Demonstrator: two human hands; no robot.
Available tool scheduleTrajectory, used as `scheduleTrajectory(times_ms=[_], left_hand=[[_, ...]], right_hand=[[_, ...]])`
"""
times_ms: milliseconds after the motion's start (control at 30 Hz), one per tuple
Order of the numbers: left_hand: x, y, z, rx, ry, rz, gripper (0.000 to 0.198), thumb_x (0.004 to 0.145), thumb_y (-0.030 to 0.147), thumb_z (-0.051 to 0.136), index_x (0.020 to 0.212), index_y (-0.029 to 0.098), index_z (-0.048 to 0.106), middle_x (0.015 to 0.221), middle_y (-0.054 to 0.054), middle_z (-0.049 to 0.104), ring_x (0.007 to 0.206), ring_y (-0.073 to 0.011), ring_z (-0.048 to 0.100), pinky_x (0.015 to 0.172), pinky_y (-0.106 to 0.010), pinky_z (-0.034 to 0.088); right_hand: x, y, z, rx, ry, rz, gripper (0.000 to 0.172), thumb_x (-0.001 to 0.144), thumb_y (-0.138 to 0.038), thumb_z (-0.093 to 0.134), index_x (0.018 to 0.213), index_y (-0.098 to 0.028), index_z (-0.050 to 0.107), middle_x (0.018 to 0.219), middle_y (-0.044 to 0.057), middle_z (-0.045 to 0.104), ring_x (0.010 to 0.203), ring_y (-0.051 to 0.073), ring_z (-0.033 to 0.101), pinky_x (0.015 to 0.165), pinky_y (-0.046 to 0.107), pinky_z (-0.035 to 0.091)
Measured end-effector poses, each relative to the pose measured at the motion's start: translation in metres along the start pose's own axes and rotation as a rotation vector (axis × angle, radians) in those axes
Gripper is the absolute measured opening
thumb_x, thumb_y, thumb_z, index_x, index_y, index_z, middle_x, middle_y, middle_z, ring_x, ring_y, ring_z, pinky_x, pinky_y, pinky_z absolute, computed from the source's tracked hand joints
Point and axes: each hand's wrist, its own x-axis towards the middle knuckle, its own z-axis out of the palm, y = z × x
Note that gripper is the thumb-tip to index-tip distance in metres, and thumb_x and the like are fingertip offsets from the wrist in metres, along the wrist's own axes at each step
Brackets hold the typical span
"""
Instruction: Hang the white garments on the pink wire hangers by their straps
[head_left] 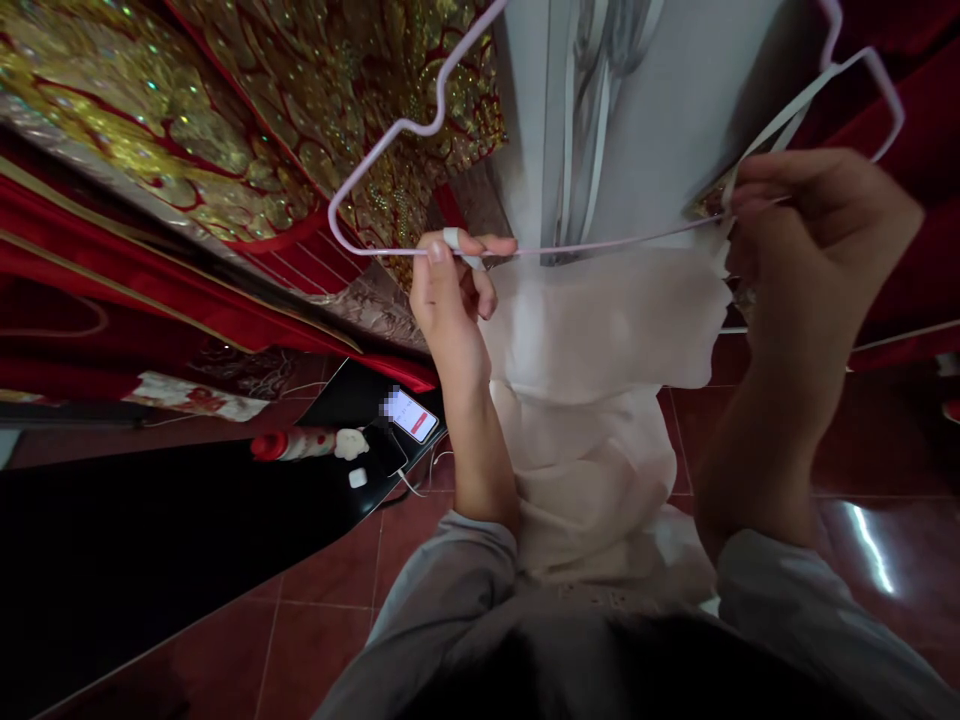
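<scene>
A thin pale pink clothes hanger (382, 150) spans the upper middle of the head view. My left hand (457, 290) grips its bottom bar, the thumb and fingers closed around it; a white band circles one finger. At the bar's right part, my right hand (817, 240) pinches a white ribbon strap (787, 100), which runs up over the hanger's right shoulder. Whether those fingers also hold the bar is hidden. Below the bar, a cream layered ruffled garment (600, 420) fills the space between my forearms.
Red and gold sequined garments (255, 120) hang at the left; red cloth (915, 240) hangs at the right. A pale grey panel stands behind the hanger. On the black table (150, 540) lie a lit phone (412, 415), a red-capped bottle (292, 444) and a small white case (358, 478).
</scene>
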Motion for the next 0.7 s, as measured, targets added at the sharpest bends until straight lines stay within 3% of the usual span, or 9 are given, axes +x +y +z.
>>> scheduleTrajectory(times_ms=[100,167,267,333,400,567,700], left_hand=[[0.0,0.001,0.0,-0.006,-0.004,-0.004,0.037,0.111,0.042,0.042,0.085,0.019,0.057,0.086,-0.007,0.073,0.043,-0.0102,0.029,0.046,-0.027,0.021],[-0.001,0.002,0.0,0.004,-0.005,-0.01,0.037,0.111,0.041,0.043,0.084,0.019,0.057,0.086,-0.007,0.074,0.044,-0.0106,0.029,0.046,-0.027,0.021],[-0.001,0.002,0.0,0.011,-0.024,-0.008,0.037,0.108,0.047,0.049,0.083,0.02,0.058,0.088,-0.005,0.075,0.043,-0.0105,0.027,0.044,-0.027,0.022],[-0.001,0.0,-0.001,-0.015,-0.038,0.011,0.038,0.106,0.05,0.052,0.083,0.021,0.058,0.088,-0.006,0.075,0.043,-0.0103,0.026,0.044,-0.027,0.02],[0.0,-0.002,-0.002,-0.024,-0.035,0.007,0.038,0.104,0.053,0.054,0.084,0.021,0.059,0.088,-0.007,0.075,0.044,-0.0102,0.027,0.044,-0.028,0.02],[0.0,-0.003,-0.001,-0.018,-0.013,-0.011,0.042,0.102,0.058,0.056,0.084,0.02,0.057,0.087,-0.007,0.073,0.044,-0.0092,0.025,0.045,-0.027,0.019],[-0.001,-0.002,0.0,-0.051,-0.033,-0.009,0.039,0.105,0.052,0.054,0.084,0.019,0.057,0.087,-0.007,0.073,0.044,-0.0084,0.023,0.045,-0.026,0.017]], right_hand=[[0.007,-0.012,0.006,0.055,-0.006,0.054,0.034,0.067,-0.01,0.053,0.091,-0.019,0.074,0.05,-0.006,0.051,0.043,0.007,0.042,0.043,0.02,0.028],[0.008,-0.014,0.011,0.057,0.03,0.125,0.028,0.064,-0.011,0.051,0.085,-0.019,0.069,0.048,-0.008,0.047,0.038,0.006,0.036,0.038,0.021,0.023],[0.007,-0.012,0.014,0.153,0.212,0.103,0.02,0.06,-0.014,0.052,0.079,-0.022,0.056,0.049,-0.011,0.043,0.035,0.005,0.027,0.032,0.021,0.01],[0.006,-0.012,0.012,0.121,0.233,0.104,0.019,0.061,-0.014,0.054,0.078,-0.022,0.055,0.047,-0.011,0.043,0.034,0.005,0.028,0.031,0.02,0.011],[0.005,-0.018,0.009,0.013,0.148,0.148,0.016,0.065,-0.01,0.054,0.076,-0.018,0.062,0.047,-0.009,0.047,0.036,0.005,0.035,0.034,0.019,0.017],[0.01,-0.045,0.009,-0.167,-0.136,0.088,0.04,0.066,0.004,0.047,0.083,-0.016,0.077,0.053,-0.005,0.054,0.046,0.003,0.043,0.046,0.02,0.026],[0.016,-0.047,0.014,-0.286,-0.158,0.198,0.04,0.07,0.005,0.051,0.085,-0.019,0.079,0.056,-0.004,0.054,0.049,0.003,0.041,0.046,0.022,0.022]])
